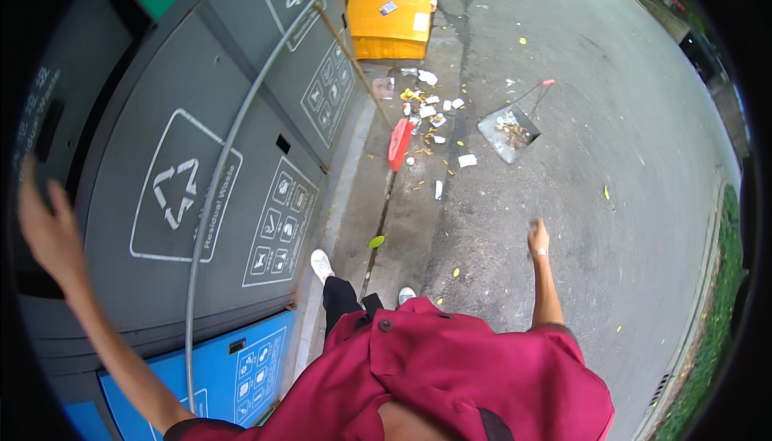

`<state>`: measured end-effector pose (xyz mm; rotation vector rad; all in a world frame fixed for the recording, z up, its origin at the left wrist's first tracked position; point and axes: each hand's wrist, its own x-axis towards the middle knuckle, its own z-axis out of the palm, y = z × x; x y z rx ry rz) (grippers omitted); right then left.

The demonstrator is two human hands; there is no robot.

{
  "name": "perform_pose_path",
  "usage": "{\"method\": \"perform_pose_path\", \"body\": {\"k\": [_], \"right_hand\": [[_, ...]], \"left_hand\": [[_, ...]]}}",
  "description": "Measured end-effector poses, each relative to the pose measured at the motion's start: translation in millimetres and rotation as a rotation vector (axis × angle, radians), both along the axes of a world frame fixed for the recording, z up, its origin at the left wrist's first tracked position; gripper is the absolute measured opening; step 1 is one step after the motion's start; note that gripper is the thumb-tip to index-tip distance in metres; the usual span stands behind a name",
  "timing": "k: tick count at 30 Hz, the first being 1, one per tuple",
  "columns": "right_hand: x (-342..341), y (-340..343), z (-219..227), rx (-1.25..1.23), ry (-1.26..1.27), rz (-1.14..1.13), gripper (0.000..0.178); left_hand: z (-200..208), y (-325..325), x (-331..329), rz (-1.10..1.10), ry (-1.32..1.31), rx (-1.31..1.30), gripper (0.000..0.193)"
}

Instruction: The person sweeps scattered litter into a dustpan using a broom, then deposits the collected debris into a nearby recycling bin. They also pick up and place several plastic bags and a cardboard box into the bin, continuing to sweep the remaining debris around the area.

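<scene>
Open asphalt rightward; grey bin wall, rail close on the left.

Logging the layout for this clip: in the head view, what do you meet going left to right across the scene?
Left hand → grey bin front → curved metal bar → broom's red head → litter pile → grey dustpan → right hand.

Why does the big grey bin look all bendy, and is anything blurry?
In the head view, the fisheye lens curves straight edges near the rim, so the grey bin and its metal bar bow; corners go black. Daylight is soft, without hard shadows. The left hand looks slightly smeared, the right hand a bit too; the litter stays sharp.
</scene>
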<state>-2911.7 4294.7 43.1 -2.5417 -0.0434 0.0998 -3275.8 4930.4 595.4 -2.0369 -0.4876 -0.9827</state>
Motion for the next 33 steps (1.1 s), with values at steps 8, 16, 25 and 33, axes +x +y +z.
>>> {"method": "perform_pose_path", "body": {"k": [8,16,25,33], "right_hand": [[-104,-125,-39,-0.124,0.182,-0.396,0.033],[-19,-97,17,0.214,0.111,-0.239,0.04],[132,-154,69,0.21,0.25,-0.165,0.033],[154,-289,52,-0.086,0.29,-0.274,0.033]], "left_hand": [[-320,-64,84,-0.167,0.365,-0.999,0.029],[-497,-102,154,-0.115,0.703,-1.376,0.029],[-571,-146,292,0.017,0.85,-1.624,0.03],[-570,-214,526,-0.449,0.908,-1.638,0.027]]}}
